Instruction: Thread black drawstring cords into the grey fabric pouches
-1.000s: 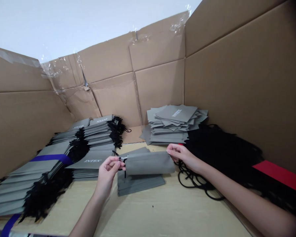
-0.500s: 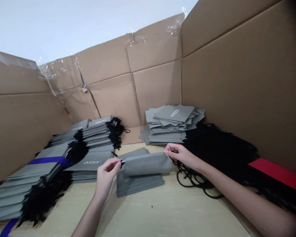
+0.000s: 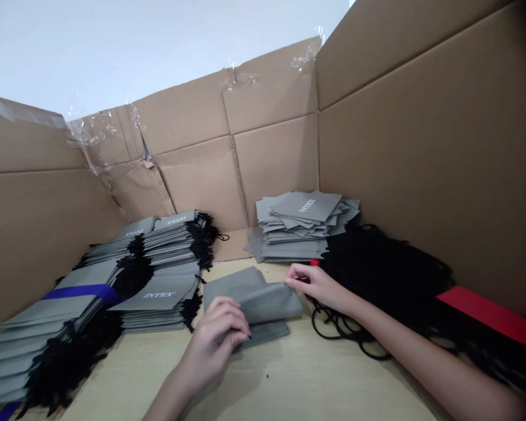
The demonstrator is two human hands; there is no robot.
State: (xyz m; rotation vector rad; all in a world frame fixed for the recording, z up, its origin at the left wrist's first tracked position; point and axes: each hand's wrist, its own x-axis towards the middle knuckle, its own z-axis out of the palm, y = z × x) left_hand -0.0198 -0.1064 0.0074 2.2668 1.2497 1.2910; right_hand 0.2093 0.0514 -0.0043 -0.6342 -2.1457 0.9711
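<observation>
A grey fabric pouch (image 3: 269,301) is held up slightly over a small pile of grey pouches (image 3: 269,333) on the table. Thumb and fingers of my right hand (image 3: 309,280) pinch its upper right corner. My left hand (image 3: 221,330) is curled in front of the pouch's left end and hides that part. A small dark bit shows at the left fingertips; what it belongs to is hidden. Black cords (image 3: 346,327) lie in loops below my right hand.
Stacked INTEX pouches with black cords (image 3: 160,292) stand at left, some under a blue band (image 3: 83,291). More pouches (image 3: 307,219) are piled at the back. A black cord heap (image 3: 386,269) with a red strip (image 3: 486,310) lies at right. Cardboard walls (image 3: 197,175) surround the table (image 3: 298,380).
My left hand has moved right and down from the pouch's left end, to in front of it. The right hand keeps its pinch on the corner. The view has shifted slightly.
</observation>
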